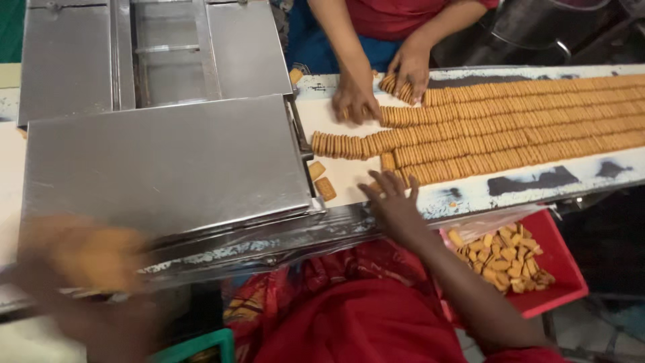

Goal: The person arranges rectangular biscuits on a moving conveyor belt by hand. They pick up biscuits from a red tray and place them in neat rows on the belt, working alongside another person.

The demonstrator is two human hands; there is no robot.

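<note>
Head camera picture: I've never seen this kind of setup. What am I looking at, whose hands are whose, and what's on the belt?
The single view comes from a camera on a person's head, looking down. Their right hand rests open at the near edge of a white conveyor belt carrying rows of biscuits standing on edge. Their left hand is a blur; it seems to hold biscuits, but that is unclear. Across the belt, a co-worker's hands touch the rows. A steel cover sits at the left, and a red tray of loose biscuits lies below.
</note>
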